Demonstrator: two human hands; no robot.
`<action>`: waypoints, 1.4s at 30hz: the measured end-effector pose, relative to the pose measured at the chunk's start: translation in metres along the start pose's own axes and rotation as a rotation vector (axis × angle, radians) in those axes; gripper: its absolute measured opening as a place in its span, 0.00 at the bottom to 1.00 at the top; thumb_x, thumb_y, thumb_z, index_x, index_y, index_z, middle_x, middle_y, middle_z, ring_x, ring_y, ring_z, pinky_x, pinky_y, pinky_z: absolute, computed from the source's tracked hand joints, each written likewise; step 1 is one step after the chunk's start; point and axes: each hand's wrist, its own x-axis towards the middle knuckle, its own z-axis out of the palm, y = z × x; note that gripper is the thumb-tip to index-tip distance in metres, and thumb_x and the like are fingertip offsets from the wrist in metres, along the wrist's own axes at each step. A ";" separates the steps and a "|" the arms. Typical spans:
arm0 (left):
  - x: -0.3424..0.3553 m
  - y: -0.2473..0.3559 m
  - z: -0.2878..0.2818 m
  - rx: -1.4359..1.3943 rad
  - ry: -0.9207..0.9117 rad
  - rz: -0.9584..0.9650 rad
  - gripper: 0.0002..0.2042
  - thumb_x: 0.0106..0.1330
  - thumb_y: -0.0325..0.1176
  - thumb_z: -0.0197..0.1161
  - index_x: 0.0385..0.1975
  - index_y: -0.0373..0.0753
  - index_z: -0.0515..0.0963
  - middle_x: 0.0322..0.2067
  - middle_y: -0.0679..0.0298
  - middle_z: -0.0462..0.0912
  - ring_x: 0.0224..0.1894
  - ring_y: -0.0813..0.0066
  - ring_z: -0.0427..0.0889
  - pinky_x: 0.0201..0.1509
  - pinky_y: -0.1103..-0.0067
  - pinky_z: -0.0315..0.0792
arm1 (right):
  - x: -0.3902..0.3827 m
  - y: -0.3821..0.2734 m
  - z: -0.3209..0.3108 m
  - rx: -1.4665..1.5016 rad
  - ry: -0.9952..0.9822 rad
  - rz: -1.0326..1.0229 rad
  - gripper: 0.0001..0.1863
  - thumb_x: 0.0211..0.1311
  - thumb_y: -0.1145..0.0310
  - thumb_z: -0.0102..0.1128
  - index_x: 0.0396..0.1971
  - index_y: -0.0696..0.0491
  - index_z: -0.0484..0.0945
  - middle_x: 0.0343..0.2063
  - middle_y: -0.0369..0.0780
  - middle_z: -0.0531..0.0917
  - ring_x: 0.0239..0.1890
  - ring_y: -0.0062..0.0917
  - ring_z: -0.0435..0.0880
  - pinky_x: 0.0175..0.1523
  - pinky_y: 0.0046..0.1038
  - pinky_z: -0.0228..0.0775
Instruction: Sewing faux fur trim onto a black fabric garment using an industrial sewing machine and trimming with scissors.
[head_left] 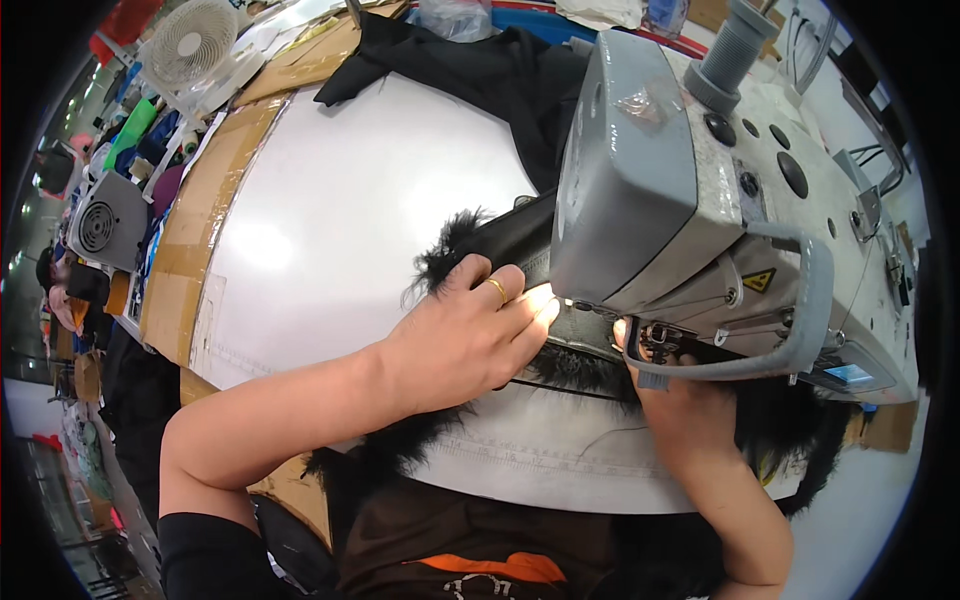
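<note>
A black fur-trimmed fabric piece (580,330) lies under the head of a grey and white sewing machine (640,170). My left hand (470,325), with a gold ring on one finger, is closed on the fabric just left of the lit needle area. Black fur (450,250) sticks out beyond its knuckles, and more fur hangs below the wrist. On the other side of the needle area, my right hand (690,410) grips the fabric, its fingers curled and partly hidden behind the grey guard bar (800,330). The needle itself cannot be made out.
Black cloth (470,80) lies across the far part of the white table (350,200). Taped cardboard (205,230) lines the table's left edge. A white fan (193,42) and a grey box-shaped device (108,222) stand among clutter at left. A ruler scale (520,452) runs along the near edge.
</note>
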 end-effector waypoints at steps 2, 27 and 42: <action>-0.002 0.000 0.002 -0.027 -0.001 0.004 0.16 0.64 0.33 0.60 0.49 0.34 0.82 0.43 0.62 0.84 0.52 0.61 0.77 0.58 0.63 0.70 | 0.003 0.001 -0.007 -0.050 -0.106 0.002 0.31 0.61 0.72 0.62 0.66 0.36 0.81 0.38 0.31 0.82 0.40 0.26 0.84 0.40 0.31 0.81; 0.007 -0.004 0.001 -0.052 -0.093 -0.035 0.05 0.60 0.33 0.65 0.30 0.40 0.79 0.30 0.64 0.81 0.53 0.61 0.77 0.42 0.70 0.72 | -0.035 0.020 0.036 -0.025 -0.115 0.050 0.38 0.54 0.75 0.65 0.70 0.39 0.77 0.46 0.37 0.85 0.52 0.35 0.86 0.47 0.39 0.81; -0.002 0.000 0.008 -0.024 0.000 -0.052 0.04 0.62 0.32 0.64 0.30 0.41 0.77 0.29 0.67 0.81 0.56 0.63 0.77 0.46 0.71 0.71 | 0.038 -0.042 -0.024 0.133 -0.128 -0.028 0.25 0.64 0.73 0.58 0.63 0.55 0.78 0.60 0.41 0.81 0.59 0.37 0.82 0.58 0.37 0.79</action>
